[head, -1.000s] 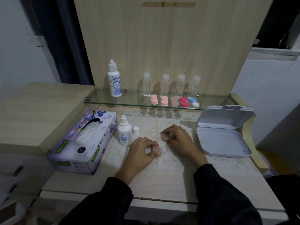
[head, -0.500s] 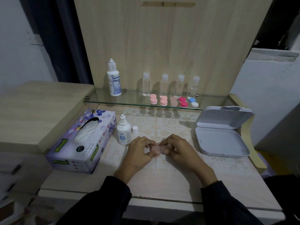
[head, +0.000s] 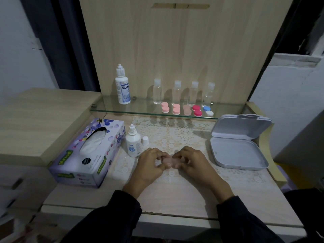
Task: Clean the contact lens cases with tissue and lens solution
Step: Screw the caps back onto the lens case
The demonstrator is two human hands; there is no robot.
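Pale wood made up the tall back panel [head: 175, 50] behind your work area. Below it, the table [head: 175, 195] carried a lace-patterned cover across its middle. A glass shelf [head: 140, 109] ran along the foot of the panel, above the table's rear edge.

On the table's left side lay the purple floral tissue box [head: 84, 155], with tissue showing in its top slot. On the right side lay a grey hinged box [head: 238, 151], its lid open and tilted back.

Your left hand [head: 150, 165] and right hand [head: 191, 163] met at the centre of the table, both in dark sleeves, with the fingers curled.

A tall solution bottle [head: 122, 88], white with a blue label, stood upright at the left end of the shelf. A small solution bottle [head: 133, 142] stood upright on the table, between the tissue box and your left hand, uncapped.

Four clear bottles [head: 177, 92] stood in a row on the shelf, against the panel. Just in front of them sat a row of lens cases [head: 176, 109]: two pink, one peach, one magenta, one blue and white.

A pale pink lens case [head: 169, 161] was between your hands. Your left fingertips pinched its left end and your right fingertips its right end. Whether it touched the cover could not be told.

A white cap [head: 145, 140] stood just right of the small bottle.
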